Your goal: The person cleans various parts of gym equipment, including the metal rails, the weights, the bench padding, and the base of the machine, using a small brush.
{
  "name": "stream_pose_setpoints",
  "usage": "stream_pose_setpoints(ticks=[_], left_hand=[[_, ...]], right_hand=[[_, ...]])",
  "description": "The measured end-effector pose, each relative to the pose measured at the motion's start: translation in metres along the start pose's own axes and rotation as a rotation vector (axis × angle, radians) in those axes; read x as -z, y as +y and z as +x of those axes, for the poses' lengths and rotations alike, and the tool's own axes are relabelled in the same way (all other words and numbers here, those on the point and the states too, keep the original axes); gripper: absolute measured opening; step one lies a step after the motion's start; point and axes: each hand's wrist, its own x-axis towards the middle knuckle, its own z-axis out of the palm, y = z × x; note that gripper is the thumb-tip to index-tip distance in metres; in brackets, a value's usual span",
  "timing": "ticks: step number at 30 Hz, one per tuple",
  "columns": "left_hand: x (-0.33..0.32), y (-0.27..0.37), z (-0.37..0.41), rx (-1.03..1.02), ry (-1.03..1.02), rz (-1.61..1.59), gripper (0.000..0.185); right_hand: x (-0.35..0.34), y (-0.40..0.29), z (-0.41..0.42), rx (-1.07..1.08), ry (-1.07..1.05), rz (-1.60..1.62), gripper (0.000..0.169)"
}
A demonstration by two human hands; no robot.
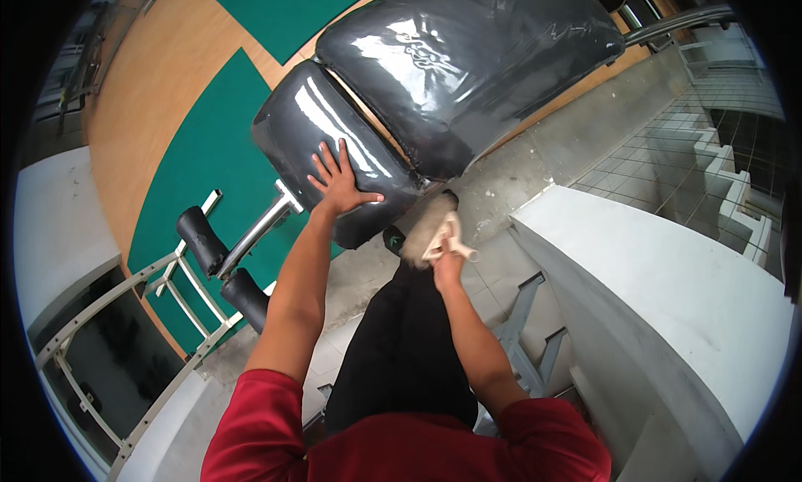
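My left hand lies with spread fingers on the small black padded seat of a weight bench. In my right hand is a pale plastic brush head with tan bristles, somewhat blurred. It is held low, just beyond the seat's near right end and above my feet. Past a narrow gap lies the larger black backrest pad, its glossy cover wrinkled and bearing a pale mark. My fingers partly hide the brush's frame.
A chrome post with black foam rollers extends left from the seat. Cream metal framing stands at left. Green mats cover part of the wooden floor. A white wall ledge and wire grid are at right.
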Motion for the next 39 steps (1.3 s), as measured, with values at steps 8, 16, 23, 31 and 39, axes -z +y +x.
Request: stream_pose_setpoints(ticks=[8, 16, 23, 31, 39], left_hand=[[0.0, 0.005, 0.002, -0.018, 0.011, -0.006, 0.156], [0.003, 0.001, 0.0, -0.005, 0.013, -0.011, 0.157], [-0.003, 0.0, 0.001, -0.012, 0.028, -0.009, 0.157], [0.006, 0.007, -0.005, 0.016, 0.038, -0.001, 0.156], [0.005, 0.009, -0.011, -0.026, 0.132, -0.041, 0.149]], right_hand=[[-0.042, -0.131, 0.072, 0.285, 0.003, 0.182, 0.032], [0.031, -0.096, 0.038, 0.084, -0.039, -0.215, 0.035], [-0.023, -0.1, 0.027, 0.071, -0.255, 0.197, 0.035], [-0.008, -0.096, 0.02, 0.268, -0.007, 0.144, 0.031], [0.005, -0.092, 0.017, -0.057, -0.187, -0.335, 0.036]])
